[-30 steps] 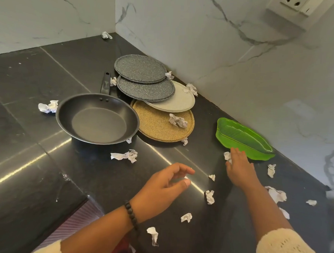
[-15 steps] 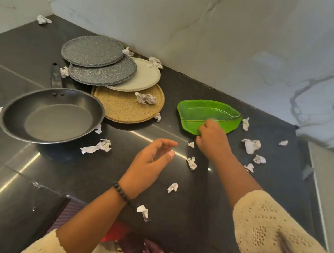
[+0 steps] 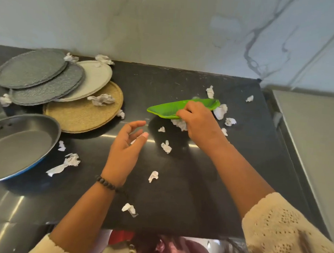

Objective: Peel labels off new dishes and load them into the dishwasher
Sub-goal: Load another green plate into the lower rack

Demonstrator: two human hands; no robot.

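Cream knitted sleeves framing the near edge, both arms reaching out over the black polished surface (image 3: 178, 203). Lying scattered nearest: crumpled label scraps (image 3: 129, 209), more of them further out around the hands. Hovering mid-surface, the left hand (image 3: 126, 143), fingers loosely spread and holding nothing, beaded bracelet (image 3: 110, 185) at the wrist. Gripping the green leaf-shaped dish (image 3: 163, 110) by its near rim, the right hand (image 3: 199, 122), fingers curled over the edge; also seeming to bunch some white paper beneath the palm, though hard to tell whether held or merely lying under it.

Changing over the last second: dish resting flat near the wall then, with the right hand only reaching toward it; now tilted up, near edge lifted clear of the surface. Probably meaning labels are done on this piece and lifting for the dishwasher is beginning, or turning it over to check the underside; not possible to say which. Left hand likely readying to take a second hold.

Sitting further left: dark frying pan (image 3: 18, 144), then overlapping round plates, woven tan plate (image 3: 82, 115), pale grey plate (image 3: 99, 77) and two speckled dark grey plates (image 3: 31, 67), scraps resting on and beside them. Standing behind all, the marble wall (image 3: 166, 30). No dishwasher showing.
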